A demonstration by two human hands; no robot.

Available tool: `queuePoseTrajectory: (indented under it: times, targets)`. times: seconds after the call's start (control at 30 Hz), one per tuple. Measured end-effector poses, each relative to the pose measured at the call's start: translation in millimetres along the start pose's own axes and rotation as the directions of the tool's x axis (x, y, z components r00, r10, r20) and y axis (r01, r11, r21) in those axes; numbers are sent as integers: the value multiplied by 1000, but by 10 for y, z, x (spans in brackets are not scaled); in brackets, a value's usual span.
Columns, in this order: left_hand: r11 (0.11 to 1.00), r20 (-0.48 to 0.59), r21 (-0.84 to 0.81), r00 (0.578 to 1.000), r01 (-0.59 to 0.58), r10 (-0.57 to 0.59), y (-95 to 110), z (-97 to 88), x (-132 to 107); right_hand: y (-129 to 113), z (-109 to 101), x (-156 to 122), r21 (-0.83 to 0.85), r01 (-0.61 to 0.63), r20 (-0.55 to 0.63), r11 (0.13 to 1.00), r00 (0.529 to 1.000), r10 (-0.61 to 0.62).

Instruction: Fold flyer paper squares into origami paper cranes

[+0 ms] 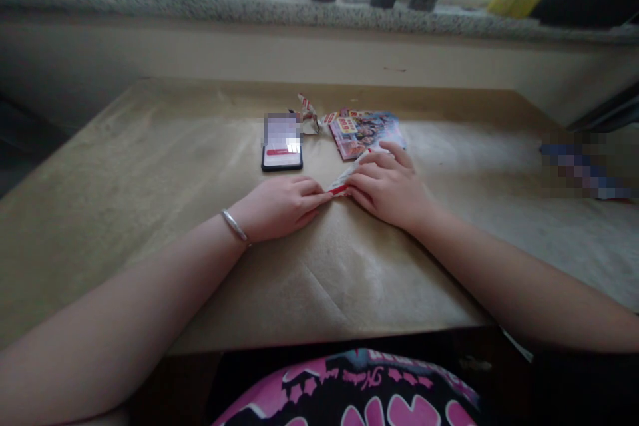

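Observation:
A folded piece of printed paper [342,182], white with a red edge, lies aslant on the table between my hands. My left hand [282,205], with a silver bracelet at the wrist, has its fingers closed at the paper's near left tip. Over the other end of the paper rests my right hand [392,186], its fingertips and thumb holding it down; that part of the paper is mostly hidden. Just beyond my right fingers is a colourful printed packet or booklet [367,130]. Crumpled red-and-white paper scraps [312,121] touch its left side.
A phone [282,153] with a lit, partly blurred screen lies beyond my left hand. At the table's right edge is a blurred blue strip-like item [579,170]. Bottles, a jar and other items line the stone windowsill [224,6] behind the cloth-covered table [164,166].

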State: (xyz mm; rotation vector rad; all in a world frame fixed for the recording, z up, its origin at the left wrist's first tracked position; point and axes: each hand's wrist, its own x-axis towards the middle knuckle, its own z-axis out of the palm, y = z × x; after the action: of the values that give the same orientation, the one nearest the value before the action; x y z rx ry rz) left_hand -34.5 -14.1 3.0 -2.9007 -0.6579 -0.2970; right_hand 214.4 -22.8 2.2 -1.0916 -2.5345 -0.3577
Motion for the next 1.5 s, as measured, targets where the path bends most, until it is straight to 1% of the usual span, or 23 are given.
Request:
queuePoseTrajectory:
  times: [0.07, 0.2, 0.33, 0.53, 0.67, 1.0, 1.13, 1.27, 1.5]
  targets:
    - [1000, 4, -6, 1000, 2, -2, -1, 6, 1, -64, 39, 44, 5, 1, 60, 1000, 998, -1]
    - [1000, 23, -10, 1000, 4, -4, -2, 6, -3, -91, 158, 131, 103, -162, 126, 981, 981, 148]
    - [1000, 41, -26, 999, 17, -16, -3, 5, -10, -43, 224, 167, 169, -246, 167, 954, 961, 219]
    - [999, 58, -30, 998, 27, -25, -15, 17, -3, -7, 240, 167, 214, -319, 209, 923, 938, 275]
    - [999, 71, -26, 997, 32, -30, -12, 11, 10, -7, 255, 181, 212, -371, 227, 904, 918, 324]
    - [999, 37, 19, 998, 45, -46, 9, 24, 10, -6, 296, 189, 170, -381, 219, 909, 914, 342]
    - [996, 50, 64, 997, 58, -61, 19, 15, 22, -4, 287, 200, 151, -369, 239, 917, 914, 329]
    - [995, 57, 90, 997, 44, -49, 26, 1, 34, -2, 280, 208, 144, -363, 253, 920, 913, 321]
    - [995, 37, 94, 999, 19, -22, -8, 25, 23, -11, 283, 210, 119, -365, 262, 923, 908, 326]
